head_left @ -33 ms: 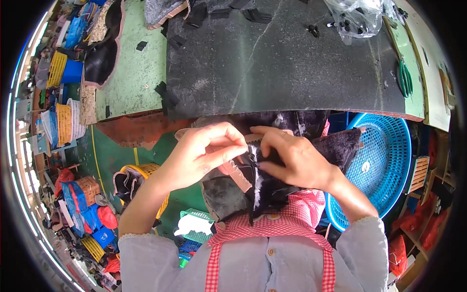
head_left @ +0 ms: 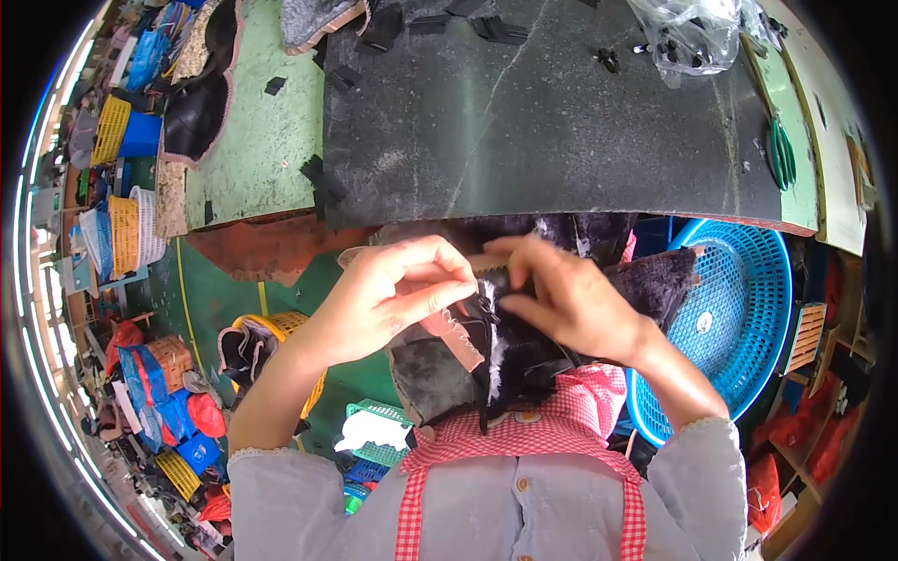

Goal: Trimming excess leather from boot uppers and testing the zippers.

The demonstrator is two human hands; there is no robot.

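Holding one dark furry fabric piece (head_left: 524, 346) at centre frame, just below the desk (head_left: 561, 122) edge. Left hand (head_left: 393, 299): grip pinched on the piece's upper edge, beside a tan lining strip (head_left: 454, 337). Right hand (head_left: 571, 294): grip clenched on the same piece, fingers pressing its top. Black mat (head_left: 524, 140): covers the desk, upper centre. Clear plastic bag (head_left: 692, 37): upper right, on the mat. Blue basket (head_left: 739, 318): right of frame, beside the right forearm. Yellow basket (head_left: 281, 346): lower left.
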